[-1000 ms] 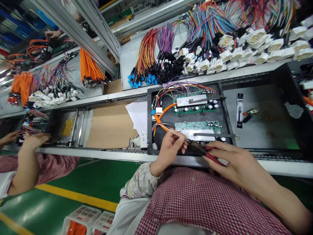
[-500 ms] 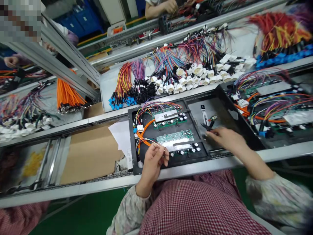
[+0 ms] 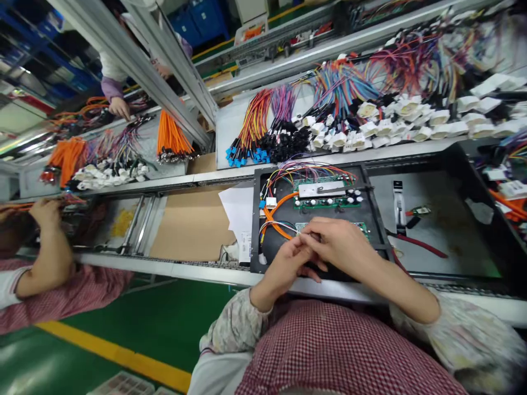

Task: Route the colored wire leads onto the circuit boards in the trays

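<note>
My left hand (image 3: 288,267) and my right hand (image 3: 340,244) meet over the lower circuit board (image 3: 362,227) in a black tray-like housing (image 3: 256,219). The fingers of both are pinched together. A thin white wire (image 3: 280,223) runs from the housing's left side into the fingers of my left hand. What my right fingers pinch is hidden. Above them sits the upper circuit board (image 3: 325,202) with a pale metal bar. Orange cables (image 3: 282,204) curve at the boards' left ends. Pliers with red handles (image 3: 424,247) lie to the right of the housing.
Wire bundles with white connectors (image 3: 382,131) line the shelf behind, beside red-yellow wires (image 3: 255,118) and orange wires (image 3: 171,134). Cardboard (image 3: 193,225) and white paper (image 3: 236,208) lie left of the housing. A co-worker's arm (image 3: 51,236) is at far left. A metal post (image 3: 164,71) rises behind.
My right hand has left the tools on the right and come over to my left hand at the lower board. The view has swung left, bringing a co-worker's arm into sight.
</note>
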